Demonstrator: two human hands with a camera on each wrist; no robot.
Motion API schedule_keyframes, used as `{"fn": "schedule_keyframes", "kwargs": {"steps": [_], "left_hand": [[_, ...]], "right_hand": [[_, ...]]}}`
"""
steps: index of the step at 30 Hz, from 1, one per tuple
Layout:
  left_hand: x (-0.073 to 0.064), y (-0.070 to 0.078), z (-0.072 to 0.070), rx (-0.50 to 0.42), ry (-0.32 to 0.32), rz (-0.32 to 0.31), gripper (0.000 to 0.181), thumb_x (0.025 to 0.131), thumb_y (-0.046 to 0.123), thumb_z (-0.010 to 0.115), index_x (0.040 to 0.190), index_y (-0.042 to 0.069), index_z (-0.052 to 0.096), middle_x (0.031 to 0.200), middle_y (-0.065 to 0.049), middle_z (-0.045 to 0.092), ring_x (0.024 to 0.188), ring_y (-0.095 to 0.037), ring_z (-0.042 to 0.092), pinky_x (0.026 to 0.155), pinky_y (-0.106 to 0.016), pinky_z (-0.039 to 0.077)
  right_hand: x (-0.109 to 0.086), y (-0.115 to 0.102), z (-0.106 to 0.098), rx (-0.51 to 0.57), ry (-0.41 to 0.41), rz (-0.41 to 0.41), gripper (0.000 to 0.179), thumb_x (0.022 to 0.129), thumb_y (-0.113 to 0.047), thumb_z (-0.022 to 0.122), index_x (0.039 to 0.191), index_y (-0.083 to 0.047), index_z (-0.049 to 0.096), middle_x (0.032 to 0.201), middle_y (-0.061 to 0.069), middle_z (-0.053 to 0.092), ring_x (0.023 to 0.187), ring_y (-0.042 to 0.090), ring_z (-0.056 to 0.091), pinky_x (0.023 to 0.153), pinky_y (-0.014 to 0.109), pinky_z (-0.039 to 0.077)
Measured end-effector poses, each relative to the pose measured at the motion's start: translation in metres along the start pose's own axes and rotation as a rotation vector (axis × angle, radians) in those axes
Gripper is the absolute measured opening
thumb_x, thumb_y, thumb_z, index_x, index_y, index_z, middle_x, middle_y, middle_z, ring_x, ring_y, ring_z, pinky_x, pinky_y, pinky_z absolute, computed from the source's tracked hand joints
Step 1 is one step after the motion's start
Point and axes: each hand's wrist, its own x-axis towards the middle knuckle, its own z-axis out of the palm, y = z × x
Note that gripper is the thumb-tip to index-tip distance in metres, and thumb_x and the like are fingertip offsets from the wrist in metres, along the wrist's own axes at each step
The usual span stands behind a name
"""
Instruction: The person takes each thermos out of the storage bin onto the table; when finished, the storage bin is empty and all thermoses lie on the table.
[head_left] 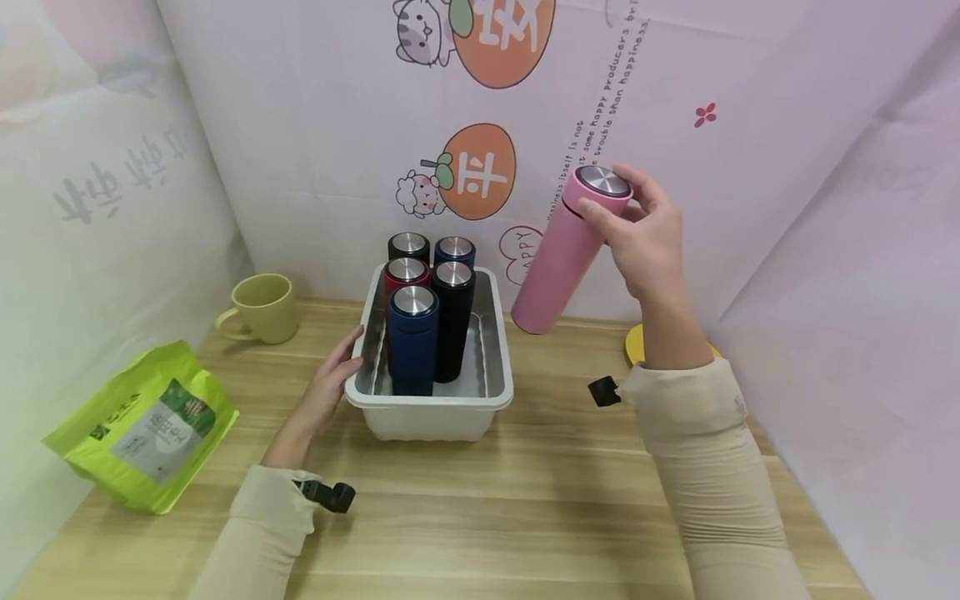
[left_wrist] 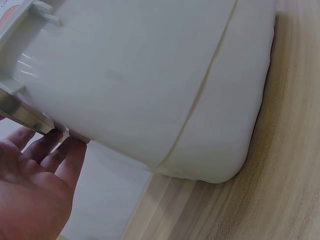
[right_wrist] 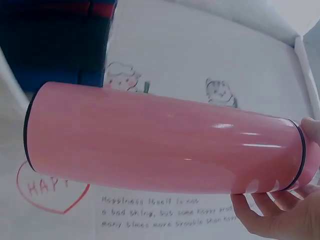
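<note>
My right hand [head_left: 651,237] grips a pink vacuum flask [head_left: 558,267] near its steel-topped lid, holding it tilted in the air to the right of a white plastic basin [head_left: 431,423]. The flask [right_wrist: 165,137] fills much of the right wrist view. Fingers of my left hand [head_left: 330,387] touch the basin's left side by the rim; the left wrist view shows the fingertips against its outer wall [left_wrist: 135,75]. Several flasks stand upright in the basin, among them a blue flask [head_left: 414,346] in front, a black flask [head_left: 453,329] and a red flask [head_left: 393,273].
Left of the basin stand a yellow-green mug [head_left: 268,308] and a bright green pouch [head_left: 150,429]. A yellow object [head_left: 635,346] is partly hidden behind the right forearm. Printed white cloth walls [head_left: 315,125] enclose the wooden table [head_left: 465,517].
</note>
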Motion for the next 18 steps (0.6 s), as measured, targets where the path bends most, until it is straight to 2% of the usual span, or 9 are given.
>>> {"fn": "schedule_keyframes", "kwargs": {"steps": [6,10,18], "left_hand": [[-0.001,0.001,-0.003,0.013,0.001,-0.013,0.057,0.101,0.005,0.035,0.154,-0.003,0.013,0.160,-0.020,0.003,0.144,-0.033,0.006,0.114,-0.048,0.012],[-0.001,0.001,-0.005,0.019,-0.005,-0.017,0.058,0.101,0.005,0.036,0.154,-0.002,0.013,0.160,-0.020,0.002,0.144,-0.032,0.004,0.114,-0.048,0.011],[-0.001,0.000,-0.002,0.010,-0.015,-0.020,0.057,0.102,0.006,0.035,0.154,-0.002,0.013,0.160,-0.020,0.002,0.144,-0.034,0.006,0.114,-0.049,0.012]], "right_hand": [[0.007,0.023,-0.018,-0.208,0.053,0.064,0.065,0.084,-0.020,0.078,0.142,-0.014,0.051,0.137,0.009,0.050,0.112,0.023,0.053,0.093,0.035,0.048],[0.012,0.042,-0.029,-0.315,0.084,0.110,0.069,0.083,-0.028,0.078,0.145,-0.016,0.048,0.139,0.008,0.048,0.113,0.022,0.051,0.093,0.036,0.047],[0.020,0.079,-0.049,-0.403,0.122,0.137,0.074,0.083,-0.034,0.078,0.146,-0.014,0.045,0.141,0.009,0.047,0.117,0.024,0.050,0.095,0.036,0.047]]}}
